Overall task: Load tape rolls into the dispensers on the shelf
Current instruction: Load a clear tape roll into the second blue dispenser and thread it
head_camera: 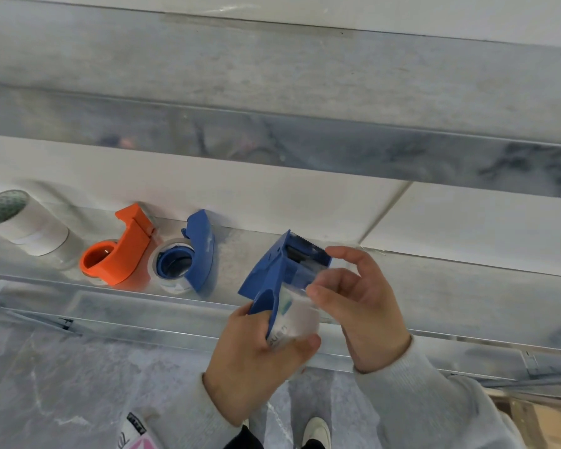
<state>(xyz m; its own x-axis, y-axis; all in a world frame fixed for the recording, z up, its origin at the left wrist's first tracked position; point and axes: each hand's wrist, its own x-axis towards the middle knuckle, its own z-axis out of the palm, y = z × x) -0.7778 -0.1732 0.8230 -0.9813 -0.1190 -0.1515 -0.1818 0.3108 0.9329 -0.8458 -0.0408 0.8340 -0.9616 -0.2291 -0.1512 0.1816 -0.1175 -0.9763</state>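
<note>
Both hands are up in front of the shelf [434, 286] and the action is all on one blue dispenser [272, 273], held in the air just off the shelf's front edge. The left hand [256, 358] is closed around its lower end, thumb pressed across a clear tape roll [293, 319] that sits in the dispenser's round cradle. The roll looks milky and see-through, with a bit of greenish print showing on its core (the lettering is too blurred to read). The right hand [360, 303] is half closed, index finger and thumb pinching at a clear strip of tape that runs from the roll up toward the head of the dispenser. That head points up and away, and a toothed cutting edge and a dark roller show at its top.

Over on the shelf, two more dispensers lie on their sides, side by side. The orange dispenser [120, 251] has a clear roll seated round its hub, only a thin rim of tape showing. Just right of it, the second blue dispenser [195, 254] carries a clear roll too, the white-edged ring plain round its blue hub. Farther left, a stack of white tape rolls [26, 225] lies tipped over on the shelf, a green-patterned end facing the camera.

Grey sleeves cover both wrists, and a light shoe [316, 431] shows on the floor below
</note>
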